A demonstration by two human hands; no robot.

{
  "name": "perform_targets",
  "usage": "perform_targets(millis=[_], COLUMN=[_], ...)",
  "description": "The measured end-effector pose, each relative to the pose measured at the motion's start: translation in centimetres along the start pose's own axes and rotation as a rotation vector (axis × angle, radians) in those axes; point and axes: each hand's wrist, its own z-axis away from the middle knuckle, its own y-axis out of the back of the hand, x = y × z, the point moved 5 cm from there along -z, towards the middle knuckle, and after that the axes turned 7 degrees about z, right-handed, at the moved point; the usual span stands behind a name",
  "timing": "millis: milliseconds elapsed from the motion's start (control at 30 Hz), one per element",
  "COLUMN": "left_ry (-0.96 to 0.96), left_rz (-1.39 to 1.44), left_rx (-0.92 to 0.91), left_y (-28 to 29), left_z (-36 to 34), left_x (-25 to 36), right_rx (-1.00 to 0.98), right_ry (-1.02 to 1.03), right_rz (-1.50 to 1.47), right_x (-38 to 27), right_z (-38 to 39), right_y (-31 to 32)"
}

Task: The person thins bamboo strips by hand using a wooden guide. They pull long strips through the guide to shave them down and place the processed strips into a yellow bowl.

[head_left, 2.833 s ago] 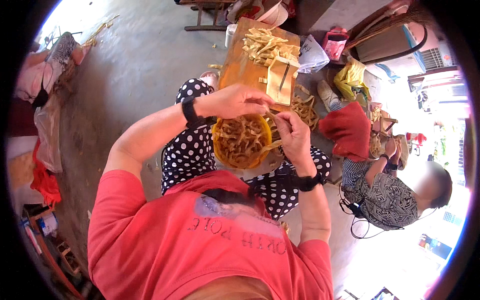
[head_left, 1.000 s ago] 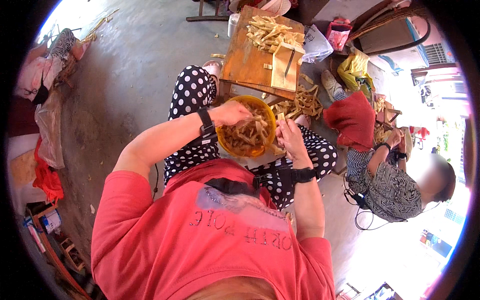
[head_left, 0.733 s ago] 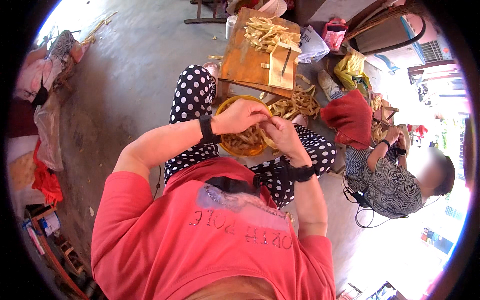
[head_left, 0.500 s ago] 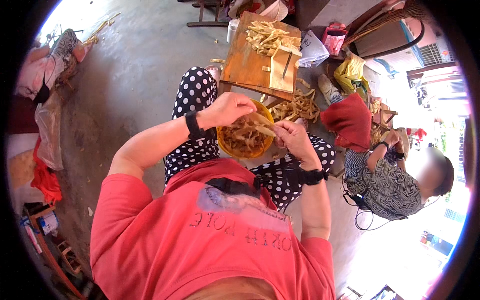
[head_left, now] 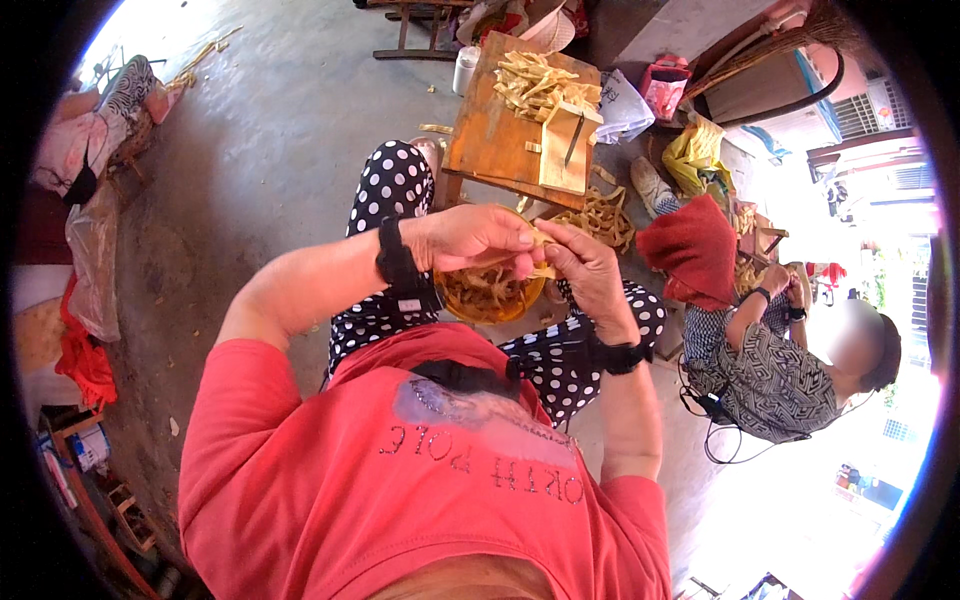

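Note:
Above a yellow basin (head_left: pixel 492 317) between my knees, my two hands meet at a pale tan strip (head_left: pixel 543 243). My left hand (head_left: pixel 478 238) is closed on one part of it, fingers curled. With thumb and fingertips, my right hand (head_left: pixel 590 268) pinches it from the other side. Most of the strip is hidden by the fingers. Brownish shredded pieces (head_left: pixel 490 288) lie in the basin, partly covered by my left hand.
Ahead, a wooden stool (head_left: pixel 490 130) bears a pile of tan strips (head_left: pixel 545 85) and a wooden block (head_left: pixel 570 150) with a dark, narrow piece on it. More strips (head_left: pixel 605 218) lie on the floor. At right sits another person (head_left: pixel 780 370) beside a red cloth (head_left: pixel 690 250).
My left hand has moved right and slightly down, close to my right hand. The strip, stretched between both hands before, is now mostly covered by fingers.

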Motion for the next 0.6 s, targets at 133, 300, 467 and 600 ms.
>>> perform_targets(millis=[133,300,467,600], left_ry=[-0.268,-0.532,-0.747,-0.73], left_rz=[0.089,-0.578,-1.489,-1.629], left_rx=[0.144,0.273,0.302,0.344], left_y=[-0.7,-1.0,-3.2,-3.8], left_z=[0.5,0.4,1.1,1.4], left_x=[1.3,1.3,1.1,0.5], right_rx=[0.087,0.028,-0.304,-0.011], right_ry=[-0.443,-0.769,-0.813,-0.829], right_rz=[-0.521,-0.803,-1.234,-1.189], right_x=[2.9,4.5,4.4,4.5], right_z=[1.8,2.8,3.1,2.4], right_y=[-2.1,-4.2,-5.6,-5.1])
